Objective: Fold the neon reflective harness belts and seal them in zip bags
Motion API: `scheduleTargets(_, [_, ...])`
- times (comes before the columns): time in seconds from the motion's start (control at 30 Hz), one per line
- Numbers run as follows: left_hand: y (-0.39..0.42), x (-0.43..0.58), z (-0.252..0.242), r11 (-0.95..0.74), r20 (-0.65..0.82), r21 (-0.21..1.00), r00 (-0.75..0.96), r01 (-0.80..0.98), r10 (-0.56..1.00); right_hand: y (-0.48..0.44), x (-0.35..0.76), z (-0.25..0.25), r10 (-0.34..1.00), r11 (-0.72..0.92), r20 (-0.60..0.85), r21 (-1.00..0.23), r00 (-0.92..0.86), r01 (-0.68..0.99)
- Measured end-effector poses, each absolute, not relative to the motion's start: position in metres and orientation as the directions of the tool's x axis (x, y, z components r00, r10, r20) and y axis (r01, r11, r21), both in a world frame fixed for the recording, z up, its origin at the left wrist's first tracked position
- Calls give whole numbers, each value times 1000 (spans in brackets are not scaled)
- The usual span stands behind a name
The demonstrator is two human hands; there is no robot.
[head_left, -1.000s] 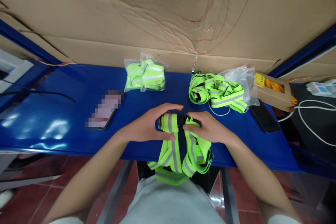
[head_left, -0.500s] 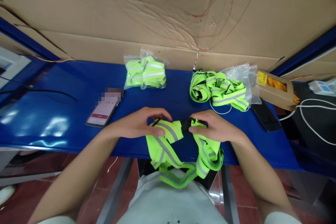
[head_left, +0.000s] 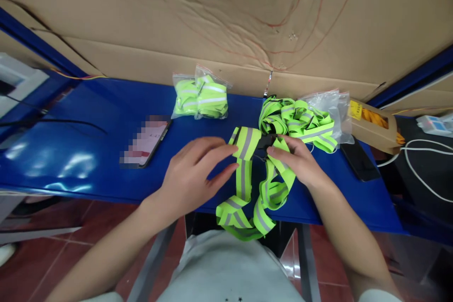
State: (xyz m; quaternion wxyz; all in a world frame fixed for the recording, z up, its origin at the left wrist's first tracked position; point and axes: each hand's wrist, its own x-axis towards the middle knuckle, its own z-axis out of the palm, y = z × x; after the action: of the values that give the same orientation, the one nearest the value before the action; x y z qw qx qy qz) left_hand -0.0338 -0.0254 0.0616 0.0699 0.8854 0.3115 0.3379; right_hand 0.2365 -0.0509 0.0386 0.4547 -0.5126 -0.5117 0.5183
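Note:
A yellow-green reflective strap (head_left: 247, 142) with a grey stripe hangs in loops over the table's front edge. Its black buckle (head_left: 264, 145) sits between my two hands. My right hand (head_left: 295, 155) is closed on the strap just right of the buckle, thumb in front. At the strap's left side is my left hand (head_left: 198, 170), with thumb and fingers apart and fingertips at the strap's edge; whether they touch it I cannot tell. Beyond my right hand lies a pile of similar reflective straps (head_left: 278, 115).
Bagged straps (head_left: 211, 99) lie at the back of the blue table (head_left: 88, 137). A lit phone (head_left: 148, 141) is on the left, a dark phone (head_left: 360, 158) on the right. Clear plastic bags (head_left: 341, 113) and a cardboard box (head_left: 375, 127) stand behind it, near white cables (head_left: 421, 141).
Both hands and the strap's buckle end have moved away from my body, towards the back of the table. My left hand has released the strap, and its fingers have spread.

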Motion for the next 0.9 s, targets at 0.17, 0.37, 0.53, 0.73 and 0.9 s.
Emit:
scheduleTargets(0.17, [6,-25,44,-498,286,859,695,119,660,-54,235,39,919,-333,-273,-924,-286,-189])
scheduleTargets(0.37, [15,-27,37,-367,99,919,817,144,568,-52,245,52,758,-240,-342,-938,-555,251])
scheduleTargets(0.53, [-14,-61,62,-675,472,622,498,397,728,-49,246,46,990,-57,-114,-859,-82,509])
scheduleTargets(0.73, [-72,-66,92,-829,53,448,916,334,397,-55,242,46,982,167,189,-895,13,414])
scheduleTargets(0.9, [-65,-53,91,-809,429,358,688,466,586,-60,235,46,973,212,230,-877,-10,431])
